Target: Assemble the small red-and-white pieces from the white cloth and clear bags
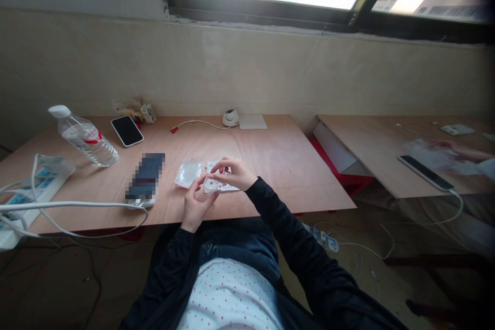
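Near the front edge of the wooden table, my left hand (pixel 196 205) grips a small whitish, partly clear piece (pixel 211 185) between thumb and fingers. My right hand (pixel 236 174) reaches over from the right, its thumb and fingertips pinched together just above that piece. Whatever lies between the right fingertips is too small to tell. Beneath the hands is a clear plastic packet (pixel 231 188) with small reddish marks or bits, partly covered by them. Just left of it lies another flat clear plastic bag (pixel 188 173).
A white dome camera (pixel 231 117) with a cable stands at the back beside a pale flat sheet (pixel 253 121). To the left are a water bottle (pixel 91 139), phones (pixel 127 130), and a power strip (pixel 42 185) with cables. At the right table (pixel 359 139), another person's hand is blurred.
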`<action>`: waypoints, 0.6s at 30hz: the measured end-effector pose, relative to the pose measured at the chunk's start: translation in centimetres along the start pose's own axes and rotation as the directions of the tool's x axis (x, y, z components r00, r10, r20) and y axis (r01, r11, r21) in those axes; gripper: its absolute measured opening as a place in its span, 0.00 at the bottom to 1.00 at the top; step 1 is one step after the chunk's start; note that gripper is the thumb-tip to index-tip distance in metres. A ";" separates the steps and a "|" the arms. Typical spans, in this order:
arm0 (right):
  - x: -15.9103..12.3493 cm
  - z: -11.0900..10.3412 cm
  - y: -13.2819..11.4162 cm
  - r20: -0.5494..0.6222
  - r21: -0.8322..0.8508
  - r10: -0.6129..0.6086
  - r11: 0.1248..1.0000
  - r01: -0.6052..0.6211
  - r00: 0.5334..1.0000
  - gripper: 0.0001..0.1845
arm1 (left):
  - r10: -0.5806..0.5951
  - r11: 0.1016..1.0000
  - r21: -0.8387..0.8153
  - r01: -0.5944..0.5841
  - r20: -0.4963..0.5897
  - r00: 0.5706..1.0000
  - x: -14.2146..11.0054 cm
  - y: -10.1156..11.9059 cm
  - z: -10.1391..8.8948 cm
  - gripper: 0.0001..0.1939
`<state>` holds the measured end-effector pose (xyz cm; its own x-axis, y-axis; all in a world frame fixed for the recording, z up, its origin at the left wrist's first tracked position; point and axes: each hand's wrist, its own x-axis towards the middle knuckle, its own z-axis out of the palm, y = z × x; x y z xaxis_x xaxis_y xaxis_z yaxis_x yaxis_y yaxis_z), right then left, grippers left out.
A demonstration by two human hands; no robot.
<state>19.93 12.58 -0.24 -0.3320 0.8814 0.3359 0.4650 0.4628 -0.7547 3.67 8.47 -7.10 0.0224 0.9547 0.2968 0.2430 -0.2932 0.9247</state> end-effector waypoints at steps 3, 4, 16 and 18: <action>0.1 0.4 1.4 -0.120 -0.055 0.044 0.997 -0.051 0.992 0.12 | -0.013 1.000 -0.006 0.013 -0.009 1.000 -0.1 -0.1 0.0 0.27; 0.1 0.6 2.1 -0.164 -0.100 0.072 0.991 -0.090 0.984 0.11 | -0.015 1.000 -0.004 0.015 -0.013 1.000 -0.1 -0.1 -0.1 0.27; -0.4 4.4 6.8 -0.119 -0.457 0.386 0.797 -0.395 0.915 0.08 | 0.012 1.000 0.023 -0.012 -0.018 1.000 -0.2 -0.1 -0.2 0.27; -0.4 4.5 6.7 -0.116 -0.472 0.379 0.793 -0.386 0.918 0.08 | 0.015 1.000 0.025 -0.015 -0.018 1.000 -0.3 0.0 -0.2 0.27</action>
<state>19.49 14.91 -8.00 -0.0339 0.9956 0.0878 0.8840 0.0709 -0.4621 3.44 8.21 -7.11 0.0087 0.9491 0.3149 0.2670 -0.3057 0.9139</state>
